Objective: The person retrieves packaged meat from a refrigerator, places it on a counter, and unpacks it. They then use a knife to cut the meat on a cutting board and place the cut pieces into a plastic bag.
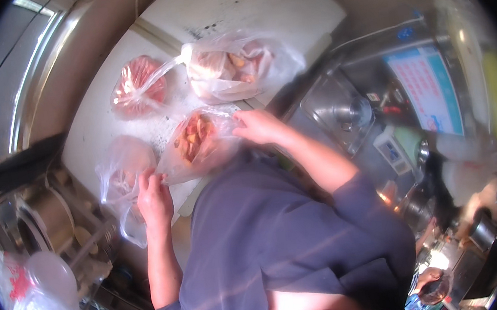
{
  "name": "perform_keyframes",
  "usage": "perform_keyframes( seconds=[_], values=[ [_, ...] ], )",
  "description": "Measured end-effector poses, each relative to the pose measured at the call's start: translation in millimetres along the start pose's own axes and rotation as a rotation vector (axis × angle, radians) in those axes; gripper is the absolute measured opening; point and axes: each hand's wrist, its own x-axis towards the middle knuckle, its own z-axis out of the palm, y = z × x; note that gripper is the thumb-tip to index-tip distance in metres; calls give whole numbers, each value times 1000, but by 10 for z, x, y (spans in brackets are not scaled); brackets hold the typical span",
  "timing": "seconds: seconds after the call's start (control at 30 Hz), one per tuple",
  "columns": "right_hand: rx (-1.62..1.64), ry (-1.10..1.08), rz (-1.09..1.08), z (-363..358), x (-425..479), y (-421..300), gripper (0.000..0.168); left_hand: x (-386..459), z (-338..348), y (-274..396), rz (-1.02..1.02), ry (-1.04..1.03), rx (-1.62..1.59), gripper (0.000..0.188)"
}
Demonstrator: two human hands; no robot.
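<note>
A clear plastic bag lies open on the white worktop, close against my body. Chopped pieces, reddish and yellowish like raw meat, show through its mouth. My left hand pinches the bag's near left edge. On the opposite side, my right hand grips the rim between thumb and fingers. Just left of it stands another translucent bag, its contents blurred. Farther back sit a knotted bag of red meat and a larger loose bag with similar pieces inside.
Right of the worktop is a stainless steel basin, with a printed notice beyond. At left, a rack holds a large metal pot, near white plastic bags. Another person appears at lower right.
</note>
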Motion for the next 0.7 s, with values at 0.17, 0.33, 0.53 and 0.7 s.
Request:
perform_keyframes(
  seconds=[0.17, 0.33, 0.53, 0.7],
  values=[
    [541, 205, -168, 182, 192, -104, 16, 189, 3, -49, -426, 64, -685, 15],
    [700, 422, -426, -189, 114, -725, 11, 170, -155, -36, -149, 354, -544, 19],
    [599, 384, -484, -558, 172, -442, 18, 68, -235, -163, -172, 100, -257, 14],
    [-146, 319, 11, -528, 968, 616, 18, 68, -41, -12, -81, 66, -252, 20]
  ],
)
